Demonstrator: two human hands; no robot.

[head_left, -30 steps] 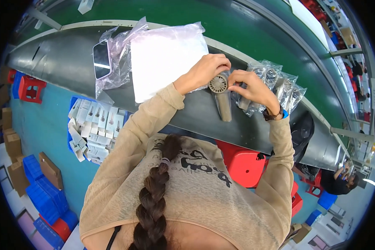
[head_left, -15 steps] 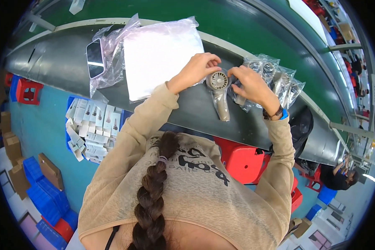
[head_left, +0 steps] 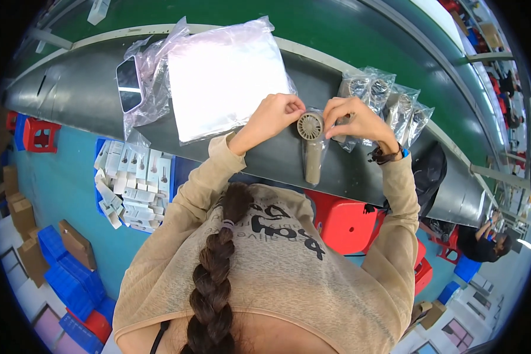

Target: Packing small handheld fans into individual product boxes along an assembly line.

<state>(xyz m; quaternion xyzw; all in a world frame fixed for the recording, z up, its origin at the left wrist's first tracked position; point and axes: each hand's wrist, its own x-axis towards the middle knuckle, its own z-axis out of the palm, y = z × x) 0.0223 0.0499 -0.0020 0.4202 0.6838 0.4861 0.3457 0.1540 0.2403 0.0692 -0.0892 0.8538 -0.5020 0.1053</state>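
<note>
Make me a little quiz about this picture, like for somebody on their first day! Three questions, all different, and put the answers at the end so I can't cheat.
1. Pick one: what lies between the person's left hand and right hand?
A) a red stool
B) a handheld fan
C) a blue crate

2. True or false: the phone lies to the left of the big white pile.

3. Fill in the blank: the dark band is on the person's ____ wrist.

Key:
1. B
2. True
3. right
</note>
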